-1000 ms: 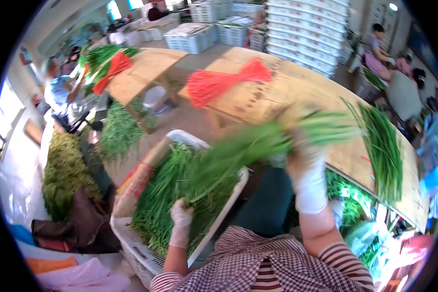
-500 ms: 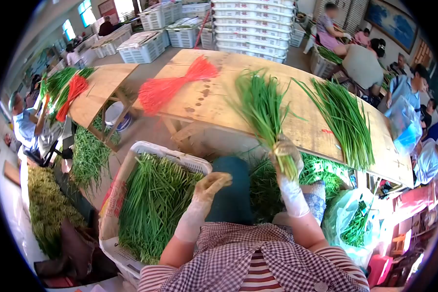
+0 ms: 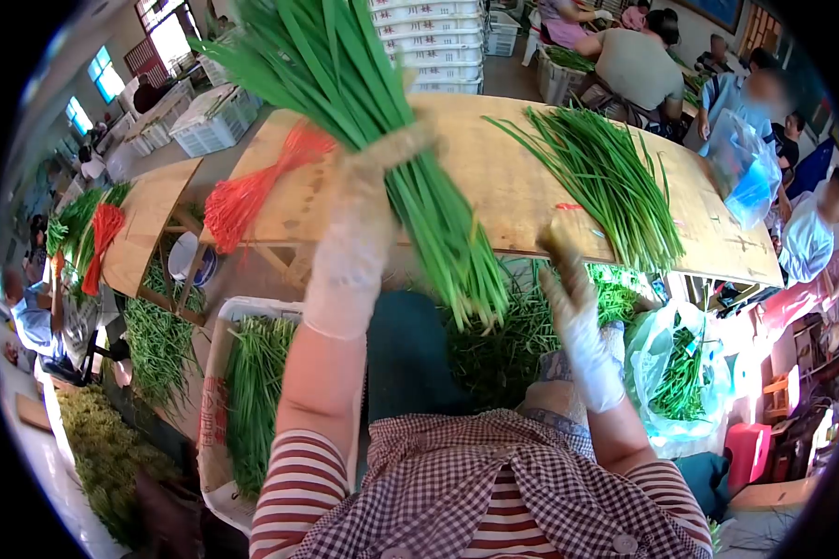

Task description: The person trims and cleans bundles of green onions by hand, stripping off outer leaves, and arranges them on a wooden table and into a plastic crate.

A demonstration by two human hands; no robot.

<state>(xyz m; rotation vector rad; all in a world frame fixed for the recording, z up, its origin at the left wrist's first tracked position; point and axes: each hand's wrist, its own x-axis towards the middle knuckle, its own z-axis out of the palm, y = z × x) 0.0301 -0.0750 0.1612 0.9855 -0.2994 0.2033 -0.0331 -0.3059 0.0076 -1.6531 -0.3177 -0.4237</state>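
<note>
I look through 1 camera worn on my head, facing forward and steeply down. My apron [image 3: 419,475] fills the bottom edge, very near; my left hand [image 3: 367,194] and right hand [image 3: 576,307] show close up. The table [image 3: 471,177] bends across mid-view, crates [image 3: 429,47] farther off, all inside 1 round dark border.

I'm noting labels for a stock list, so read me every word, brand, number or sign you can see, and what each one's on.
"川": red, on the stacked white crates; the marks beside it are too small to read surely.
Red print on the lining of the near crate: too blurred to read.
No other text is legible.
</note>
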